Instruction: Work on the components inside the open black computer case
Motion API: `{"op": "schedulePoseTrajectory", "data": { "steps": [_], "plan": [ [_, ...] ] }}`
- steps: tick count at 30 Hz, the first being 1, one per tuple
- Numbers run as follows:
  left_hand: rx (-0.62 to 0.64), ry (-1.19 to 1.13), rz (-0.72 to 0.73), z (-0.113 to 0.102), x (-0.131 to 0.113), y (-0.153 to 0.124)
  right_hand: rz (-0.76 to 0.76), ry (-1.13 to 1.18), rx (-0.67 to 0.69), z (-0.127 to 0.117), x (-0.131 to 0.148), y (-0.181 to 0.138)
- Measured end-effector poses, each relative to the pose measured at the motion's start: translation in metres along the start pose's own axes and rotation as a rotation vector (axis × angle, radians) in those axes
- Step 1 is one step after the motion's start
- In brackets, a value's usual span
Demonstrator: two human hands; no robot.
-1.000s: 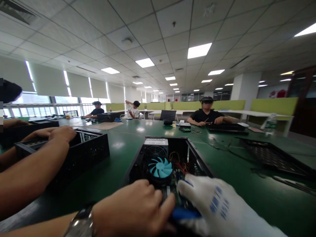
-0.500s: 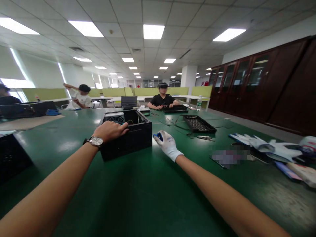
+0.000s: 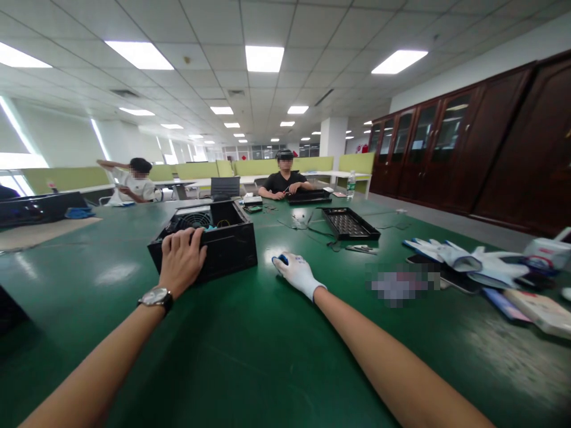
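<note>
An open black computer case (image 3: 225, 241) with a fan inside stands on the green table (image 3: 250, 351), at arm's length. My bare left hand (image 3: 181, 260), with a wristwatch, grips the case's near left corner, fingers curled over its top edge. My right hand (image 3: 295, 271) wears a white glove and rests on the table just right of the case. Its fingers are closed on a small blue thing (image 3: 282, 259) that I cannot make out.
A black perforated panel (image 3: 350, 224) and loose cables lie beyond my right hand. White gloves (image 3: 459, 255) and small boxes sit at the right. A person sits across the table, another at the left. Wooden cabinets line the right wall.
Both arms have stretched out and the case now stands far from me. My left hand slid from the case's top to its near corner. My right hand lowered onto the table.
</note>
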State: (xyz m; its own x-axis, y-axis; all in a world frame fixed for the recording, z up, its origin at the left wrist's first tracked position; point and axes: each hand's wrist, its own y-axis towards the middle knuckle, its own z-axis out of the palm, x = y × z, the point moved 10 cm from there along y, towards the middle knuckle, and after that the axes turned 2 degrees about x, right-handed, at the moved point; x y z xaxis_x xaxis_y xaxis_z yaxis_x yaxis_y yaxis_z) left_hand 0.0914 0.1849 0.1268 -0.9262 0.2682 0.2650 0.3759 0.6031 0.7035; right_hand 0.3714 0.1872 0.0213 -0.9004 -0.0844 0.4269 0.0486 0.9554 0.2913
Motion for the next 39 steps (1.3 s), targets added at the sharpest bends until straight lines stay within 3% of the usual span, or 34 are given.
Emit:
{"op": "schedulePoseTrajectory", "data": {
  "steps": [3,6,10,13,16,19,34,39],
  "plan": [
    [-0.067,-0.095,0.018,-0.006,-0.010,-0.033,-0.007,-0.003,0.000,0.001,-0.001,-0.001],
    [-0.048,-0.263,0.077,-0.006,-0.011,-0.071,-0.007,-0.014,0.004,0.003,-0.001,0.000],
    [0.156,-0.432,0.146,0.008,-0.010,-0.116,-0.023,-0.031,0.023,0.006,0.003,-0.003],
    [0.312,-0.555,0.184,0.013,-0.018,-0.133,-0.072,-0.046,0.056,0.008,0.012,-0.007],
    [0.456,-0.653,0.253,0.012,-0.035,-0.137,-0.113,-0.059,0.081,0.010,0.019,-0.011],
    [0.522,-0.691,0.257,0.011,-0.042,-0.135,-0.110,-0.063,0.076,0.009,0.019,-0.011],
    [0.538,-0.672,0.244,0.005,-0.045,-0.134,-0.195,-0.077,0.053,0.009,0.016,-0.005],
    [0.517,-0.686,0.247,0.003,-0.045,-0.134,-0.136,-0.070,0.043,0.007,0.014,-0.006]
  ]
}}
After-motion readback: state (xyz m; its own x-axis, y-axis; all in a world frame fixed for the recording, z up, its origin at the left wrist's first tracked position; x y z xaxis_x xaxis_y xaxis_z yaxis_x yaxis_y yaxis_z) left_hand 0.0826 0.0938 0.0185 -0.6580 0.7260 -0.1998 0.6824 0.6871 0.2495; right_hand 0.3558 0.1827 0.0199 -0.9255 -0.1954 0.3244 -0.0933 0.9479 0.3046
